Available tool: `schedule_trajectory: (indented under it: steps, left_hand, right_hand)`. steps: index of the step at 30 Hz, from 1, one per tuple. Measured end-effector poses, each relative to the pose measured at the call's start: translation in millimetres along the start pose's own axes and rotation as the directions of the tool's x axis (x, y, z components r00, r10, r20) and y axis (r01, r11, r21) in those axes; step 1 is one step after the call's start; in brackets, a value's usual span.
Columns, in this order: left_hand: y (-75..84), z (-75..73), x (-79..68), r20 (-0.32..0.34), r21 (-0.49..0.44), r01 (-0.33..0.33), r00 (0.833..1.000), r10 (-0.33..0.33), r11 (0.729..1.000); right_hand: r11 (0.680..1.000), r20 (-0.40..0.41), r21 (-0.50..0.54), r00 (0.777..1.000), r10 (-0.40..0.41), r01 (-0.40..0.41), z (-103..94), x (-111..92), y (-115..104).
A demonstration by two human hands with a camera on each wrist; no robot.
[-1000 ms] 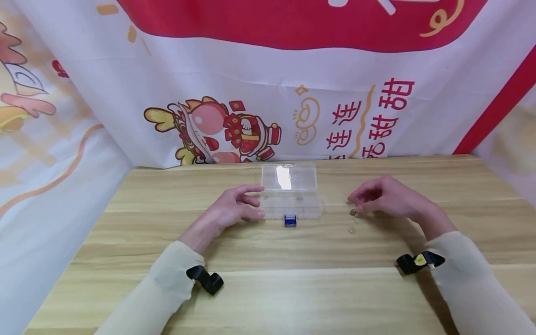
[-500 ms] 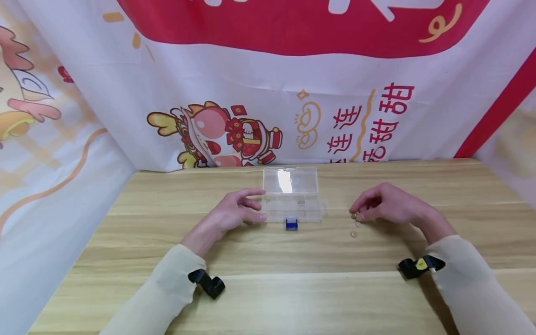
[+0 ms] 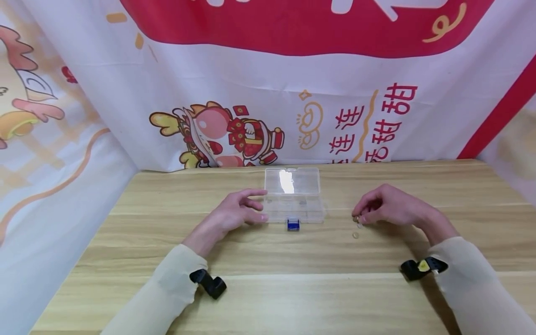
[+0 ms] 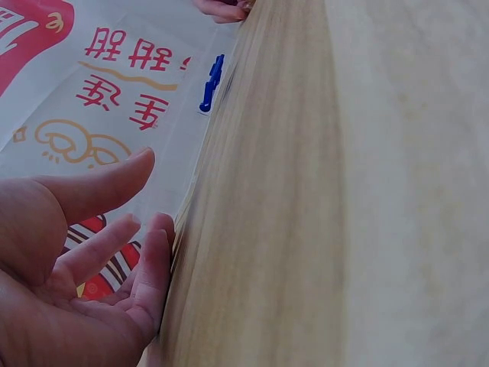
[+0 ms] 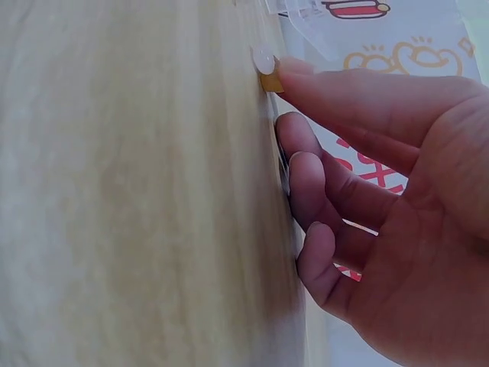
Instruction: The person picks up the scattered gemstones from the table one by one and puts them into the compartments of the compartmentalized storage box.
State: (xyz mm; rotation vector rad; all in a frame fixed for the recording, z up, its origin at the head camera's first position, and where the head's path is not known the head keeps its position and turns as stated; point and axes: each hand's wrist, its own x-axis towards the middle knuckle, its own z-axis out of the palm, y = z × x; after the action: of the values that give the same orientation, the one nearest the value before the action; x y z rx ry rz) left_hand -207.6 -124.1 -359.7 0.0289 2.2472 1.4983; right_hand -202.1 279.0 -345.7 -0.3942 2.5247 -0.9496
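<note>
The clear compartment box (image 3: 314, 219) has its lid up, with faint specks inside, perhaps pieces; two small pale pieces (image 3: 355, 235) lie outside, right of it; also right, the right hand (image 3: 388, 207) pinches a gold-brown piece (image 5: 271, 82); the left hand (image 3: 229, 211), apart, fingers loose, is at its left end.

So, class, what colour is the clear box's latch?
The latch is blue, clearest in the head view.
</note>
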Motion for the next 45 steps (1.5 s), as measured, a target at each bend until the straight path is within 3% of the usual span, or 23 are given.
schedule_trajectory:
  steps: [15, 23, 32, 45]
  left_hand:
    - [0.6, -0.2, 0.0, 0.001, 0.008, -0.002, 1.000, 0.002, 1.000]
    - [0.7, -0.1, -0.6, 0.001, 0.004, 0.000, 1.000, 0.000, 1.000]
    - [0.0, -0.5, -0.7, 0.002, 0.003, 0.004, 1.000, -0.004, 1.000]
    - [0.3, -1.0, -0.1, 0.007, 0.001, 0.006, 1.000, -0.006, 1.000]
  right_hand:
    - [0.998, 0.011, 0.051, 0.999, -0.030, 0.030, 2.3, 1, -2]
    - [1.000, -0.091, -0.012, 0.996, -0.020, 0.019, 5.1, 1, -6]
    - [1.000, -0.212, 0.010, 0.977, -0.024, 0.026, 7.7, 3, -14]
    - [0.997, -0.295, 0.043, 0.954, -0.047, 0.063, 12.8, 6, -26]
